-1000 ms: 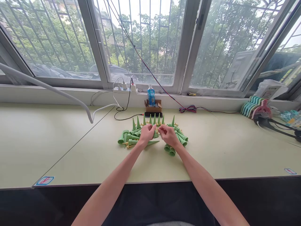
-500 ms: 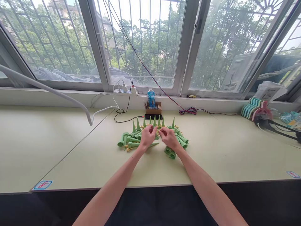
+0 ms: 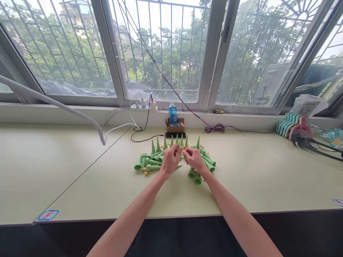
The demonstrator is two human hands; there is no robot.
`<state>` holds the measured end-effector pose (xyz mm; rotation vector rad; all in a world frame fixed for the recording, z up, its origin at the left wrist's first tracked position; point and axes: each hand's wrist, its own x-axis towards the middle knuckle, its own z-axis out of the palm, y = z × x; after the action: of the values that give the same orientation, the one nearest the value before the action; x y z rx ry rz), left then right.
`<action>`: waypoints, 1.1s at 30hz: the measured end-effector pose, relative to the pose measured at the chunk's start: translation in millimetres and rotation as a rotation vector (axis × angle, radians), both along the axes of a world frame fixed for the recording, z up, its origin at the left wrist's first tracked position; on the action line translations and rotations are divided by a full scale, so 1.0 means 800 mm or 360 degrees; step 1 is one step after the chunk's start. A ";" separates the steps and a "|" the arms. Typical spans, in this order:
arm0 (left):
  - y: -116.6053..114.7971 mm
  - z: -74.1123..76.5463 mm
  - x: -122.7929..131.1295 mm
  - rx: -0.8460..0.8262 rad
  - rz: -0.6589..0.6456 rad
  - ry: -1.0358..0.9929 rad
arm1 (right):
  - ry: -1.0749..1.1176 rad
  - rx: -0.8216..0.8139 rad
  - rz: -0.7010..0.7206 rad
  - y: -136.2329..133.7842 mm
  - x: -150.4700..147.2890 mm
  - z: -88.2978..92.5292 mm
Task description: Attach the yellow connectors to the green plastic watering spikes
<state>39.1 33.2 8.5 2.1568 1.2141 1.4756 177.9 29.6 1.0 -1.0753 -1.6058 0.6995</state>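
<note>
While forearms [image 3: 147, 194] slant inward, hands [image 3: 170, 160] [image 3: 194, 159] close together; green cones [image 3: 153, 146] around

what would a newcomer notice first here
First, the green cones on the pale table, some upright in a row, more lying left and right. Amid them the left hand and right hand come close together, what is in their grip too small to tell. Behind, a blue bottle stands at a cardboard box.

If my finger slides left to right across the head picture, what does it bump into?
First sticker → leftmost green cone → left hand → right hand → bundled cable → pink plastic thing → second sticker.
</note>
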 end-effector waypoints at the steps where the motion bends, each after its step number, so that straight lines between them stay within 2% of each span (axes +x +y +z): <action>1: 0.000 0.000 0.000 0.0025 0.0005 0.0022 | 0.0023 -0.0018 0.0010 0.001 0.000 -0.001; 11: 0.001 -0.012 0.000 0.0265 -0.0027 0.0215 | 0.0306 -0.0332 0.0160 0.007 0.003 -0.006; 18: -0.003 -0.006 0.001 0.0232 -0.0095 0.0090 | 0.0404 -0.0320 0.0093 0.009 0.004 -0.006; 21: -0.003 -0.003 0.003 0.0111 -0.0112 -0.0102 | 0.0418 -0.0270 0.0046 0.008 0.004 -0.005; 29: -0.001 0.005 0.004 -0.0210 0.0044 -0.0391 | 0.0426 -0.0091 -0.0016 0.004 0.002 0.000; 31: 0.001 0.004 0.004 -0.0341 -0.0007 -0.0490 | 0.0419 -0.0047 -0.0036 0.004 0.002 0.001; 33: 0.003 0.002 0.004 -0.0546 -0.0151 -0.0603 | 0.0398 -0.0022 -0.0057 0.005 0.002 0.001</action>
<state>42.7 35.6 10.2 1.6028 1.1144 1.4293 179.6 33.4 2.0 -0.9824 -1.3665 0.7895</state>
